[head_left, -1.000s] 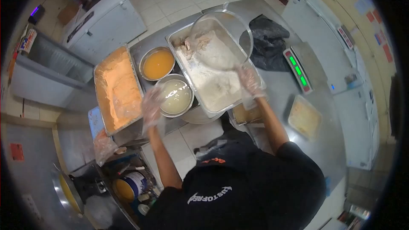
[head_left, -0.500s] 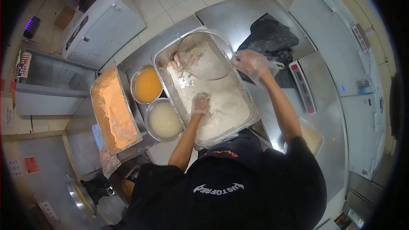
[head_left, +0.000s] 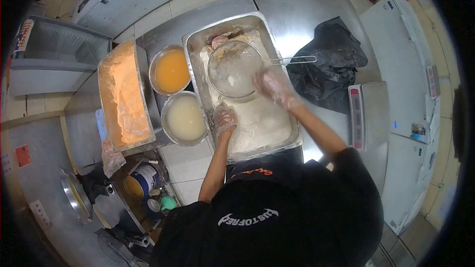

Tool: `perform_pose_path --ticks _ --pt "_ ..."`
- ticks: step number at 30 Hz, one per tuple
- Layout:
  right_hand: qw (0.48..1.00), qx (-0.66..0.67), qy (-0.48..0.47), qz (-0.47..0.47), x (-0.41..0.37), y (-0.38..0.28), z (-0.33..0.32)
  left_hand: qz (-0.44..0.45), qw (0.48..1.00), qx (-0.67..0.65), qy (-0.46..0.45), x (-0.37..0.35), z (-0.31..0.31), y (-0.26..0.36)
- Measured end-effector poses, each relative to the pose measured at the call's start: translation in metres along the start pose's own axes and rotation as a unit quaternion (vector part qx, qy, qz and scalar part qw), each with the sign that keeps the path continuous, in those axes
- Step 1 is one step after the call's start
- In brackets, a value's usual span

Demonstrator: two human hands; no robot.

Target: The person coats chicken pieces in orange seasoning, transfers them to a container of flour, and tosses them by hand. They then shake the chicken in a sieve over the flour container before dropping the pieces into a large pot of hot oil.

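A deep metal tray (head_left: 194, 76) holds white flour (head_left: 262, 126), with pinkish pieces (head_left: 221, 41) at its far end. A round wire sieve (head_left: 235, 69) with pale, wet-looking content is over the flour, its handle extending right past the tray's rim. My left hand (head_left: 225, 117), in a clear glove, is low in the tray by its left wall, just below the sieve; how its fingers are set is unclear. My right hand (head_left: 277, 88), also gloved, is blurred by motion beside the sieve's right rim, off the handle; whether it touches the rim cannot be made out.
Left of the tray are a bowl of orange liquid (head_left: 172, 70), a bowl of cloudy liquid (head_left: 185, 118) and a long container (head_left: 143, 69) of orange powder. A black plastic bag (head_left: 331, 52) and a scale (head_left: 357, 118) are on the right. A tin (head_left: 143, 178) stands lower left.
The sieve now sits lower over the flour, and my right hand has left its handle and moved left to its rim. My left hand has shifted towards the tray's left wall. The view has shifted.
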State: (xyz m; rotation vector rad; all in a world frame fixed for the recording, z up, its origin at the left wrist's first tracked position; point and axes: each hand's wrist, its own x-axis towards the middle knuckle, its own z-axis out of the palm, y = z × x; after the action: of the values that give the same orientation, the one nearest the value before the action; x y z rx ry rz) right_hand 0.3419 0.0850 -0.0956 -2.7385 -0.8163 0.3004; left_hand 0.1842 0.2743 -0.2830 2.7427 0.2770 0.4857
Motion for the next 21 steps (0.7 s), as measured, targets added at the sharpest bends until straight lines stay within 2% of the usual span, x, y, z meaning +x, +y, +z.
perform_pose_path --ticks 2,5,6,8,9,10,11,12,13,14,15,16,17,18,20,21 --pt "0.999 0.009 -0.038 0.01 -0.023 -0.009 0.013 -0.006 0.989 0.03 -0.145 -0.022 0.044 -0.032" --pt "0.975 0.07 -0.057 0.203 -0.045 0.017 0.102 -0.154 0.913 -0.096 -0.364 0.042 -0.065 0.037" --pt "0.972 0.093 -0.041 0.211 -0.048 0.017 0.123 -0.177 0.916 -0.112 -0.344 0.034 -0.061 0.039" --pt "0.978 0.12 0.004 0.168 -0.057 0.01 0.149 -0.231 0.92 -0.158 -0.276 0.02 -0.052 0.038" --pt "0.978 0.13 0.018 0.162 -0.059 0.005 0.151 -0.23 0.92 -0.157 -0.275 0.017 -0.044 0.036" --pt "0.934 0.238 -0.036 0.265 -0.059 -0.008 0.128 -0.309 0.883 -0.225 -0.273 0.013 -0.034 0.036" --pt "0.935 0.237 -0.04 0.263 -0.058 -0.005 0.134 -0.386 0.833 -0.291 -0.269 0.005 -0.025 0.036" --pt "0.913 0.267 -0.08 0.297 -0.057 -0.005 0.142 -0.391 0.832 -0.289 -0.269 -0.003 -0.021 0.037" --pt "0.888 0.298 -0.114 0.331 -0.054 -0.005 0.148 -0.491 0.717 -0.388 -0.308 -0.004 -0.017 0.035" --pt "0.888 0.3 -0.112 0.33 -0.053 -0.006 0.154 -0.573 0.578 -0.474 -0.335 -0.003 -0.012 0.032" --pt "0.869 0.368 -0.135 0.301 -0.053 -0.006 0.154 -0.569 0.581 -0.475 -0.336 -0.005 -0.011 0.029" --pt "0.845 0.433 -0.155 0.272 -0.053 -0.004 0.157 -0.453 0.566 -0.628 -0.282 -0.011 -0.013 0.027" --pt "0.845 0.432 -0.151 0.275 -0.048 0.0 0.16 -0.321 0.524 -0.757 -0.22 -0.014 -0.012 0.027" --pt "0.877 0.411 -0.123 0.215 -0.041 0.007 0.171 -0.32 0.521 -0.759 -0.225 -0.001 -0.02 0.03" --pt "0.882 0.422 -0.078 0.195 -0.029 0.004 0.159 -0.394 0.37 -0.818 -0.2 0.044 -0.051 0.032" --pt "0.867 0.451 -0.053 0.205 -0.022 -0.001 0.14 -0.434 0.441 -0.762 -0.189 0.062 -0.052 0.024"
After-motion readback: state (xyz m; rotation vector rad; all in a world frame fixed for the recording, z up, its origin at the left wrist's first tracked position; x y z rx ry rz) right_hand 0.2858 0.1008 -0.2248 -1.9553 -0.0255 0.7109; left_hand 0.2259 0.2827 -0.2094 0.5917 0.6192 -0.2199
